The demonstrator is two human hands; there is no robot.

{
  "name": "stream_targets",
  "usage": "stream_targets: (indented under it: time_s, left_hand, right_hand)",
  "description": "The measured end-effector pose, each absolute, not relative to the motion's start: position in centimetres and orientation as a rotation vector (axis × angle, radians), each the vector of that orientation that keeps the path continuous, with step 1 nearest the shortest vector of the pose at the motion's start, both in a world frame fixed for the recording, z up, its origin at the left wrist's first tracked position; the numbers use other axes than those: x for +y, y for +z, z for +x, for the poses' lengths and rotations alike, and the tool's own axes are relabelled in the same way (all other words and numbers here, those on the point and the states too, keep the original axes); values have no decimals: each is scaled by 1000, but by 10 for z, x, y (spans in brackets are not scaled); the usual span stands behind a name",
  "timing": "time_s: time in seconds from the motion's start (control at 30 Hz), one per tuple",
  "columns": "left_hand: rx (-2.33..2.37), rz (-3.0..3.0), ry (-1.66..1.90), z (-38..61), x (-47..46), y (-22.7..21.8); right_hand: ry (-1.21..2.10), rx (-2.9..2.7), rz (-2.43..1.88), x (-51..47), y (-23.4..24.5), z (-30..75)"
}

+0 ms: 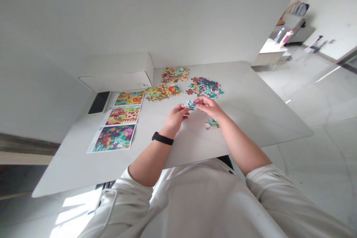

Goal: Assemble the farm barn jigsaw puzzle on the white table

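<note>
Over the middle of the table, my left hand (177, 116) and my right hand (208, 106) both grip small jigsaw puzzle pieces (191, 104) in blue, white and purple. The pieces meet between my fingertips; whether they are interlocked I cannot make out. Just beyond my hands lies a pile of dark blue, teal and brown puzzle pieces (205, 87). A few joined pieces (212, 124) in teal and orange lie under my right forearm, partly hidden. A black band circles my left wrist.
A yellow-green piece pile (163, 93) and a red-yellow pile (175, 74) lie farther back. Three printed picture sheets (114, 137) are lined up on the left, near a phone (99, 103). A white box (117, 72) stands against the wall on the table (267, 119).
</note>
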State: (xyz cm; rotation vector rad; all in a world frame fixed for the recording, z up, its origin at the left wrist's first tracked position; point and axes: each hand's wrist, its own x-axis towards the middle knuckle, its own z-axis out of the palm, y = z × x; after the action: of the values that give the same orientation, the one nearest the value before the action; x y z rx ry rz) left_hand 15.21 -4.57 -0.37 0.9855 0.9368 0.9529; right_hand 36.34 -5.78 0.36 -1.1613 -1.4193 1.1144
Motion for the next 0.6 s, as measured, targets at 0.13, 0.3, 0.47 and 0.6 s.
stream_targets:
  time_s: [0.13,0.3,0.47,0.6]
  left_hand:
    - [920,1053,906,155,-51,-4]
    - [918,1092,877,155,-51,-4]
    - [941,1113,968,152,-47,-4]
    - [977,1186,1048,150,-47,-4]
  right_hand:
    - [1102,-1451,-1158,-55,-1,364]
    - [1075,-1426,-1200,-55,0,372]
    - [1085,-1433,-1213,-56,2,374]
    - [1069,-1450,-1238,-56,0,374]
